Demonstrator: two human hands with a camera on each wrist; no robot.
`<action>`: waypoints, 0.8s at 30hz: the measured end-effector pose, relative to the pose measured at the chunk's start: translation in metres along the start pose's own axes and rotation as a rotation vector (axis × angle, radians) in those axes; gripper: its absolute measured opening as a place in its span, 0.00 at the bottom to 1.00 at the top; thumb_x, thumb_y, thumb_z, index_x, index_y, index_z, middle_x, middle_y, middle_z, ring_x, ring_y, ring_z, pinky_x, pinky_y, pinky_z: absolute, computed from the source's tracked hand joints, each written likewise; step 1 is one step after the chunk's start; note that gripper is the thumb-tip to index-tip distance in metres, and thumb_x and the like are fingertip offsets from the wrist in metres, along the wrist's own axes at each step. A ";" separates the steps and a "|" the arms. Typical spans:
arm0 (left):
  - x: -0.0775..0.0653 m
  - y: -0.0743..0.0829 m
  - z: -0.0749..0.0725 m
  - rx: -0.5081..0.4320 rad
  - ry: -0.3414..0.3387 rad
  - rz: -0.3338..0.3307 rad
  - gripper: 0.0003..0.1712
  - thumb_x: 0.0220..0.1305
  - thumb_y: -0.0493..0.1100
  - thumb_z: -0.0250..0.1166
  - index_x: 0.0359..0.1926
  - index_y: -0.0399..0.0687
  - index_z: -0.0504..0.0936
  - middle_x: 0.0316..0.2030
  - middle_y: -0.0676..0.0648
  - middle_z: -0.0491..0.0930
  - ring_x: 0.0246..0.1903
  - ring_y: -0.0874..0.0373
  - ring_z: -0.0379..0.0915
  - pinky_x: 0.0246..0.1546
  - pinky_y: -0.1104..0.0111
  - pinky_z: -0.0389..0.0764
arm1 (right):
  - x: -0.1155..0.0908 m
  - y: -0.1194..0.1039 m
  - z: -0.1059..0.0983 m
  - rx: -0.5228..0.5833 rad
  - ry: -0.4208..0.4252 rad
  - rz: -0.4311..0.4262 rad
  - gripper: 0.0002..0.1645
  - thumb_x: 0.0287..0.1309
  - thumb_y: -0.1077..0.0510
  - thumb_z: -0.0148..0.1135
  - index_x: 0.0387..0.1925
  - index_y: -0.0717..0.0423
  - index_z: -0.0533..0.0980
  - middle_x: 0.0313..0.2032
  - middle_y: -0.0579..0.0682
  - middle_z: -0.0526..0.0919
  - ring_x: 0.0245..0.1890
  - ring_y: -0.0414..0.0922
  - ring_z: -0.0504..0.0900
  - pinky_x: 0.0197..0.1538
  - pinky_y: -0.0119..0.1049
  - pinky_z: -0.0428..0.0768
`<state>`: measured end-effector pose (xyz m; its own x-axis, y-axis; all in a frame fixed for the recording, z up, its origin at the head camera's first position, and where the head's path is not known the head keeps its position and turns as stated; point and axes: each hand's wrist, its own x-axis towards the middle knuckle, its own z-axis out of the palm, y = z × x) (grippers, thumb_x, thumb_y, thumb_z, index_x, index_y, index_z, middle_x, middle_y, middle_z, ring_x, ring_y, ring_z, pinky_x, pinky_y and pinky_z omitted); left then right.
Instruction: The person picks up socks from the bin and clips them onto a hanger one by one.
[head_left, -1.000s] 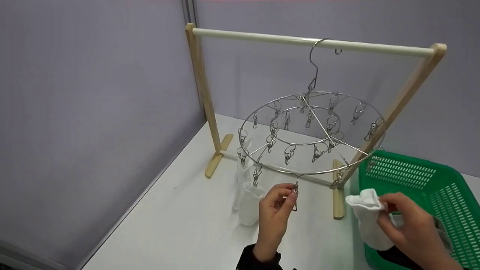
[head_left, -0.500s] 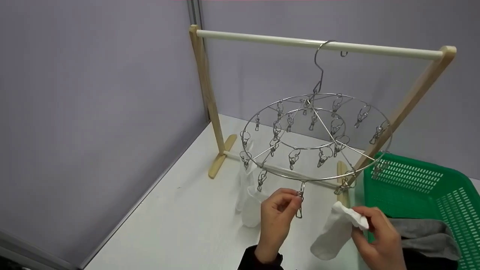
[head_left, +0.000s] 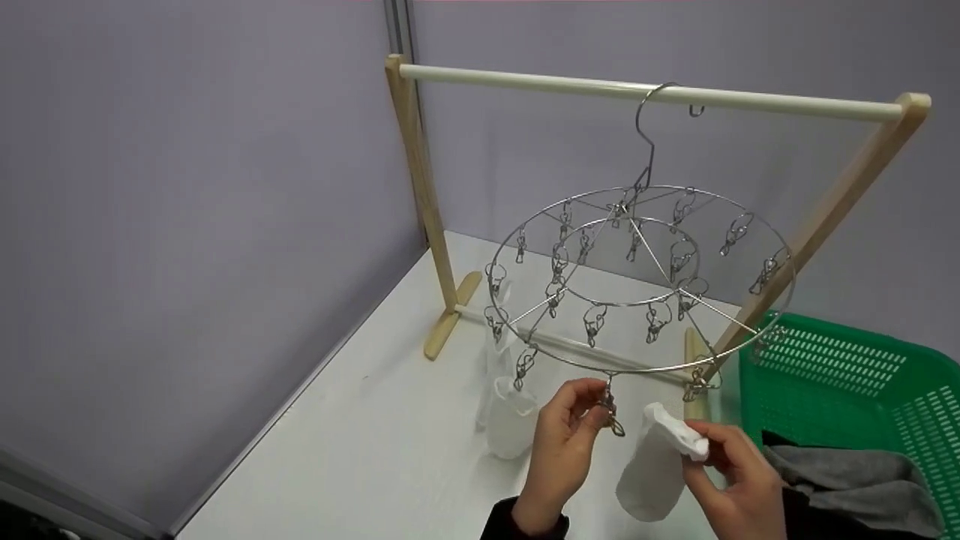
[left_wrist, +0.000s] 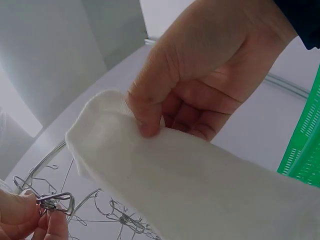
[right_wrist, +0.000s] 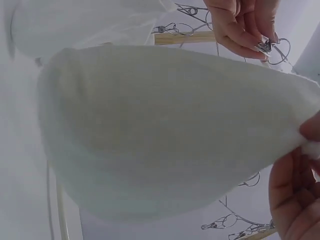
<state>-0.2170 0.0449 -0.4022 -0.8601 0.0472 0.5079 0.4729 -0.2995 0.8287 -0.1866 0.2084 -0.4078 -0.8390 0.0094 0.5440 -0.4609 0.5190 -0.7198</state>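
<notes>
My left hand (head_left: 566,446) pinches a metal clip (head_left: 613,422) hanging from the front of the round wire drying hanger (head_left: 637,369). In the left wrist view its fingertips hold the clip (left_wrist: 55,201) at lower left. My right hand (head_left: 739,476) holds a white sock (head_left: 651,476) by its cuff, just right of the clip and apart from it. The sock hangs toe down. It fills much of the right wrist view, where the sock (right_wrist: 150,130) partly hides the hanger behind. White socks (head_left: 511,424) hang from clips at the hanger's left front.
A wooden rack (head_left: 424,180) with a pale top bar (head_left: 525,80) carries the hanger. Several other clips dangle from its two rings. On the right stands a green basket (head_left: 825,379) holding grey socks (head_left: 862,480) and something black.
My right hand has brought the white sock leftward from over the basket to near the clip. The left hand keeps pinching the clip, whose lower end now tilts to the right.
</notes>
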 end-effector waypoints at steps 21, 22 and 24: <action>0.005 -0.010 -0.001 0.119 0.012 0.077 0.06 0.46 0.24 0.50 0.28 0.32 0.66 0.24 0.42 0.72 0.27 0.57 0.70 0.27 0.68 0.72 | 0.005 0.014 0.013 0.036 0.031 -0.190 0.21 0.28 0.75 0.60 0.32 0.60 0.74 0.32 0.52 0.71 0.25 0.36 0.69 0.21 0.21 0.69; 0.006 -0.010 -0.001 0.120 0.012 0.090 0.06 0.46 0.23 0.50 0.28 0.32 0.66 0.24 0.41 0.72 0.27 0.57 0.70 0.27 0.68 0.72 | 0.003 0.024 0.015 0.045 0.031 -0.201 0.20 0.29 0.74 0.60 0.32 0.58 0.74 0.33 0.52 0.70 0.26 0.37 0.70 0.22 0.20 0.69; 0.007 -0.011 -0.001 0.116 0.009 0.101 0.06 0.45 0.23 0.51 0.27 0.31 0.66 0.24 0.41 0.72 0.27 0.57 0.70 0.27 0.68 0.72 | 0.001 0.035 0.019 0.051 0.029 -0.214 0.18 0.32 0.71 0.60 0.32 0.56 0.75 0.34 0.51 0.70 0.26 0.38 0.70 0.23 0.20 0.69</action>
<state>-0.2285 0.0478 -0.4075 -0.8082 0.0140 0.5888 0.5760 -0.1898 0.7951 -0.2096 0.2103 -0.4409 -0.7119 -0.0713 0.6986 -0.6425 0.4677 -0.6070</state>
